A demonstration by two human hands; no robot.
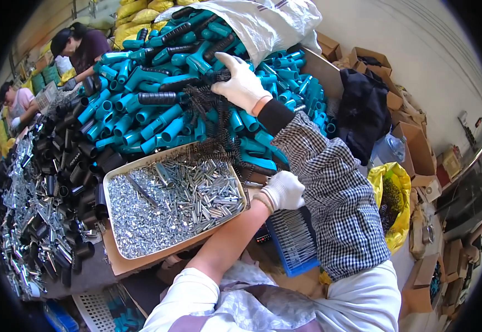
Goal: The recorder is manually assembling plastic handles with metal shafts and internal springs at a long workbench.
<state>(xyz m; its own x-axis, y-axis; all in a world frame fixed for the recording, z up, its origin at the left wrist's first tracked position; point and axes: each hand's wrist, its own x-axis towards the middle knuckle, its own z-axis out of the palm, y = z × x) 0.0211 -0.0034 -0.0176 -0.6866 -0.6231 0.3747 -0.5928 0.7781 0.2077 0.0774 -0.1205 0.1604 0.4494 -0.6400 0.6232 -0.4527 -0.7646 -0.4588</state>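
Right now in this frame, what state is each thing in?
Cream tray: filled with small metal parts.
Blue tray: metal pieces inside in rows.
Yellow bag: open, dark bits inside.
Cardboard box: open.
White sack: crumpled.
Teal casings: heaped loosely.
Right hand: gloved, at black springs, grip unclear.
Left hand: gloved, curled, grip hidden.

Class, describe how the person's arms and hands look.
The left hand wears a white glove; its forearm is bare below a white sleeve. The right hand is gloved in white too, with a black-and-white checked oversleeve ending in a black cuff.
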